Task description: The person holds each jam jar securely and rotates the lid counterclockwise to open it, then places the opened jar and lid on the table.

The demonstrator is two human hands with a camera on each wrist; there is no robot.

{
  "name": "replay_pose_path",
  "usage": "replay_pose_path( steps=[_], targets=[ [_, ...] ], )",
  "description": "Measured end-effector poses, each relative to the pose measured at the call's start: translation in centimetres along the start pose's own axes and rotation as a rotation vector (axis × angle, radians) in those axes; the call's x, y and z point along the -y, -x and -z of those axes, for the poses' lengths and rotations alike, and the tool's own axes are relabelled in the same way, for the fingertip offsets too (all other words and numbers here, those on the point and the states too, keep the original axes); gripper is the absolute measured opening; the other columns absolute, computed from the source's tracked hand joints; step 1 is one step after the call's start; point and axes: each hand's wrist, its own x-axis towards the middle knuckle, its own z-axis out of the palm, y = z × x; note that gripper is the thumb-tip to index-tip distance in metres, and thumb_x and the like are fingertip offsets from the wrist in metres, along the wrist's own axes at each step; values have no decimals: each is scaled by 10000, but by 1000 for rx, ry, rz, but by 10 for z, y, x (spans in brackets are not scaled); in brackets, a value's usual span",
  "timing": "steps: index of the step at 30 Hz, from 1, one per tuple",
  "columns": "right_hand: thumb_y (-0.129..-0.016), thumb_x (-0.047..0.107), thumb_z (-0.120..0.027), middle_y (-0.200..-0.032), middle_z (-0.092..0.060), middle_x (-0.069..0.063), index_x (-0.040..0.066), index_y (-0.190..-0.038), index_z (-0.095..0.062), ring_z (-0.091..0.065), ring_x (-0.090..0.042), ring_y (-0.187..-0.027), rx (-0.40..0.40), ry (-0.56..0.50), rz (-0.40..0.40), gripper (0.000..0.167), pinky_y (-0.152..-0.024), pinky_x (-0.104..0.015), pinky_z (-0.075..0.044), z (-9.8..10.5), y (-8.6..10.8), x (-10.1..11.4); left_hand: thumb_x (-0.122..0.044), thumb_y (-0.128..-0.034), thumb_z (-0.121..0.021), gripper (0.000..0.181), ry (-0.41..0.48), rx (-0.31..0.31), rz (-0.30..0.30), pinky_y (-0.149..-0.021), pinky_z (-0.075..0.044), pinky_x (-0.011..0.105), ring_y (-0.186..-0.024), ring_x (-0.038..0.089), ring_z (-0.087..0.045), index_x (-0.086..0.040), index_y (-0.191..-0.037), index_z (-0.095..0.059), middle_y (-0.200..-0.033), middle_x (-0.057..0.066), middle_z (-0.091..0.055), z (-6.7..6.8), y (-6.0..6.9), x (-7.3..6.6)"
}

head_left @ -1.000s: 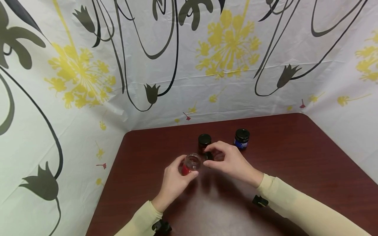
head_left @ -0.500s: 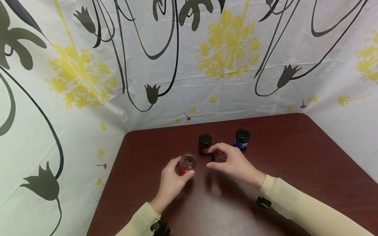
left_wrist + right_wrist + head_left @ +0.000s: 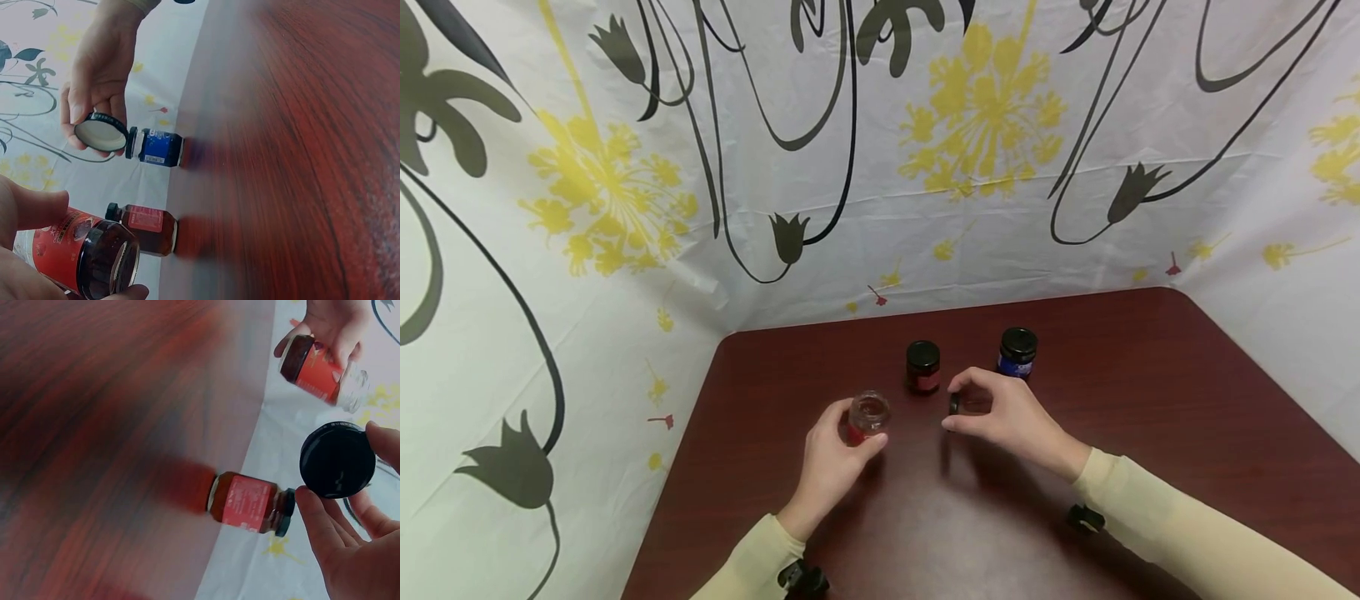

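Lid (image 3: pixel 337 460) moved rightward, right hand (image 3: pixel 1013 422) pinching — jar (image 3: pixel 78 249) in left hand (image 3: pixel 826 458)

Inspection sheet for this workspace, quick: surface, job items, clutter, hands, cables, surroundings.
Surface: dark red-brown table, wood grain, pale glare toward the person.
Job items: open red-labelled jar; black lid, off and apart from it.
Clutter: capped red-labelled jar and capped blue-labelled jar, both upright toward the far edge.
Hands: left hand grips the open jar; right hand pinches the lid.
Cables: nothing seen.
Surroundings: white flower-patterned cloth behind the table.
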Motion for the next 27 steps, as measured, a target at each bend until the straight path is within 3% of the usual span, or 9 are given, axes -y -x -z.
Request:
replay_pose_path(
  steps=[8, 16, 22, 27],
  targets=[
    [-756, 489, -861, -1001, -700, 111, 342, -1064, -630, -680, -44, -951, -13, -4, -52, 412, -785, -307, -550, 6, 6, -15, -252, -754, -908, 546, 10, 6, 31, -947, -490, 516, -1080, 180, -627, -162, -1224, -645, -1133, -41, -671, 3, -1, 4],
    [-754, 461, -871, -965, -719, 95, 220, -1073, -660, -700, -72, -916, -32, -7, -70, 452, -773, -302, -554, 13, 9, -34, -238, -756, -905, 537, 3, -7, 50, -935, -492, 495, -1063, 179, -625, -144, -1218, -649, -1116, -37, -675, 4, -2, 9],
    [-729, 464, -886, -964, -721, 98, 200, -1064, -673, -696, -50, -906, -41, 20, -114, 477, -783, -296, -548, 20, 14, -42, -225, -745, -909, 532, 1, -29, 59, -878, -496, 430, -1001, 159, -622, -160, -1207, -653, -1092, -50, -680, 5, -3, 12],
    [-725, 493, -879, -963, -725, 95, 221, -1035, -680, -695, -40, -896, -55, 56, -125, 458, -778, -286, -546, 26, 19, -50, -227, -744, -908, 528, 4, -34, 70, -750, -508, 365, -861, 205, -616, -164, -1203, -655, -1044, -45, -681, 6, -4, 14]
  ],
)
